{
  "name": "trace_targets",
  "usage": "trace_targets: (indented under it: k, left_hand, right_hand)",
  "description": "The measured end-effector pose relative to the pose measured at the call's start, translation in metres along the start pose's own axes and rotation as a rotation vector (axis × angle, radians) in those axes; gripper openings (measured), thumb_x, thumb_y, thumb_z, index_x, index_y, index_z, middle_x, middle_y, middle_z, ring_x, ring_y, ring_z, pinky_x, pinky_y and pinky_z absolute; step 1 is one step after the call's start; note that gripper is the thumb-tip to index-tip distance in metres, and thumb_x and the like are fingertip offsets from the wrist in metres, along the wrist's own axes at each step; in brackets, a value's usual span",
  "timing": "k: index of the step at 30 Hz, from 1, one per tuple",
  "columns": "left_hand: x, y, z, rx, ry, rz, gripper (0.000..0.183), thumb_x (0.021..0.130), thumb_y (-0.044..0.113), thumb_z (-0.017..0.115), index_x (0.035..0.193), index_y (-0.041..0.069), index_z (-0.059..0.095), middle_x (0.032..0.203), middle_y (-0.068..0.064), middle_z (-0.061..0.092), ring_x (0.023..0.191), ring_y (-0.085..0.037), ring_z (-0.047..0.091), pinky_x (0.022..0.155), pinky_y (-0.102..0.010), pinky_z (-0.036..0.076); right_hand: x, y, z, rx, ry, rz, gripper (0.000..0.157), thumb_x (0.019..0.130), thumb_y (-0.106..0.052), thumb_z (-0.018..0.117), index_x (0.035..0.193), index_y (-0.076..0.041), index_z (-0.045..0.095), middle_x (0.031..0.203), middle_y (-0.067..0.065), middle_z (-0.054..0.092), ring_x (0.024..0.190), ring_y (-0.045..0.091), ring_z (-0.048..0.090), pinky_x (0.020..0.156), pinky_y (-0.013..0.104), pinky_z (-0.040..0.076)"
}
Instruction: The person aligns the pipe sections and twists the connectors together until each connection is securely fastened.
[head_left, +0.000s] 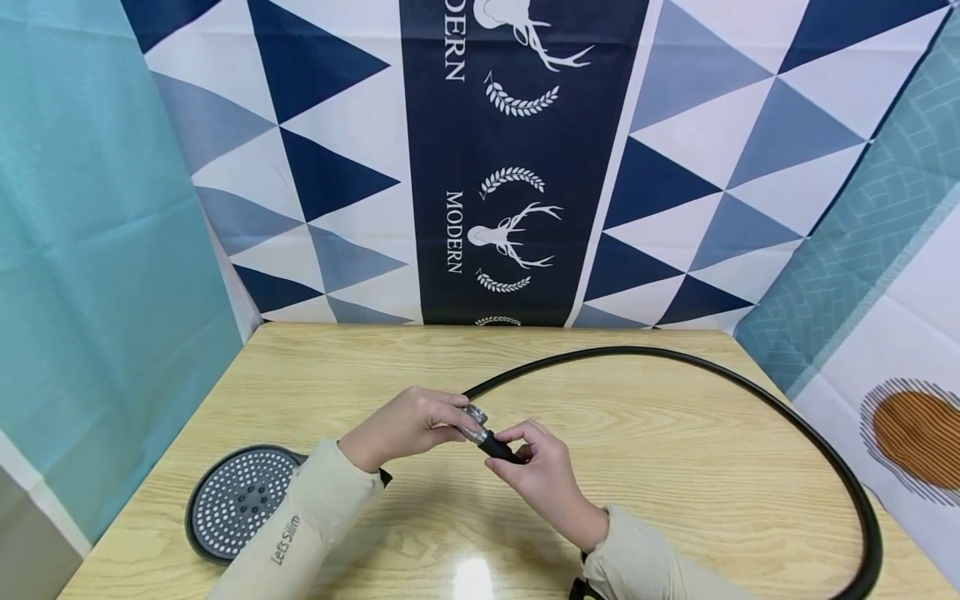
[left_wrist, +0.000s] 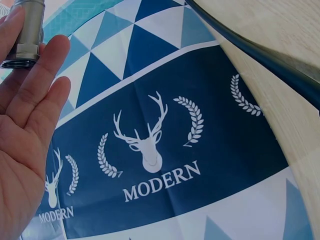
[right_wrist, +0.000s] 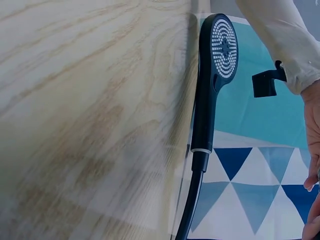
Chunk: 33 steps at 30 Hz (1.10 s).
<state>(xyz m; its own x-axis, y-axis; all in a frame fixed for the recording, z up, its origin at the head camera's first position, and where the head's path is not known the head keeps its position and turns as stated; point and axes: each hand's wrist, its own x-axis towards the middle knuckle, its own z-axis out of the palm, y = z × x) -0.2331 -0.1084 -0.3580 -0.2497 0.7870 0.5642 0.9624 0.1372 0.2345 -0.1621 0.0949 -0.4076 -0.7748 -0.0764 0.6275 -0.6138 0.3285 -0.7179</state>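
My left hand (head_left: 416, 425) pinches a silver metal fitting (head_left: 472, 423) between thumb and fingers above the middle of the table. In the left wrist view the fitting (left_wrist: 29, 30) is a short cylinder with an open round end. A black hose end (head_left: 501, 448) meets it from the right, pinched by my right hand (head_left: 543, 467); whether the two are screwed together cannot be made out. The dark grey shower head (head_left: 243, 504) lies on the table at left, partly behind my left sleeve. In the right wrist view the shower head (right_wrist: 225, 47) joins a black hose.
From behind my left hand the black hose (head_left: 645, 350) arcs across the back of the wooden table (head_left: 360, 354) and down its right side. Patterned cloth (head_left: 352, 167) hangs behind the table, with teal cloth (head_left: 97, 250) at left.
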Motion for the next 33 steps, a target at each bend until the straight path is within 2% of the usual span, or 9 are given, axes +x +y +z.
trace_targets:
  k: [3, 8, 17, 26, 33]
  left_hand:
    - [0.0012, 0.0004, -0.0010, -0.018, -0.004, 0.002, 0.021, 0.075, -0.003, 0.077, 0.094, 0.006, 0.076, 0.097, -0.005, 0.071, 0.091, -0.012, 0.068, 0.080, -0.015, 0.049]
    - [0.0012, 0.0002, -0.0013, -0.032, 0.001, 0.015, 0.022, 0.074, -0.004, 0.077, 0.093, 0.005, 0.076, 0.096, -0.005, 0.071, 0.091, -0.013, 0.068, 0.080, -0.015, 0.049]
    - [0.0010, 0.0008, -0.0022, -0.028, -0.005, 0.021, 0.020, 0.075, -0.003, 0.076, 0.094, 0.005, 0.076, 0.096, -0.006, 0.071, 0.091, -0.014, 0.068, 0.081, -0.017, 0.049]
    - [0.0015, -0.0001, -0.0022, -0.047, -0.018, 0.024, 0.019, 0.077, -0.002, 0.075, 0.095, 0.005, 0.076, 0.097, -0.006, 0.070, 0.089, -0.010, 0.067, 0.078, -0.016, 0.050]
    - [0.0017, 0.0008, -0.0053, -0.054, -0.044, 0.002, 0.022, 0.077, -0.004, 0.075, 0.096, 0.005, 0.075, 0.098, -0.005, 0.070, 0.089, -0.009, 0.066, 0.078, -0.016, 0.050]
  right_hand:
    - [0.0012, 0.0009, 0.0005, 0.006, 0.024, -0.036, 0.030, 0.058, 0.018, 0.079, 0.079, 0.002, 0.066, 0.073, 0.009, 0.060, 0.054, 0.001, 0.052, 0.043, 0.020, 0.046]
    - [0.0020, -0.0001, -0.0004, 0.020, 0.021, -0.045, 0.027, 0.059, 0.019, 0.079, 0.079, 0.004, 0.068, 0.073, 0.010, 0.061, 0.054, 0.001, 0.051, 0.044, 0.020, 0.046]
    - [0.0023, -0.0014, -0.0030, 0.060, -0.033, -0.044, 0.023, 0.064, 0.018, 0.075, 0.084, 0.009, 0.068, 0.081, 0.020, 0.067, 0.053, 0.000, 0.051, 0.043, 0.020, 0.045]
    - [0.0022, -0.0008, -0.0066, 0.093, -0.110, -0.022, 0.020, 0.075, 0.014, 0.071, 0.094, 0.016, 0.066, 0.075, 0.019, 0.066, 0.053, 0.000, 0.049, 0.041, 0.021, 0.042]
    - [0.0029, 0.0011, -0.0061, 0.070, -0.154, -0.069, 0.020, 0.081, 0.012, 0.067, 0.099, 0.017, 0.064, 0.073, 0.016, 0.064, 0.051, -0.001, 0.046, 0.038, 0.020, 0.039]
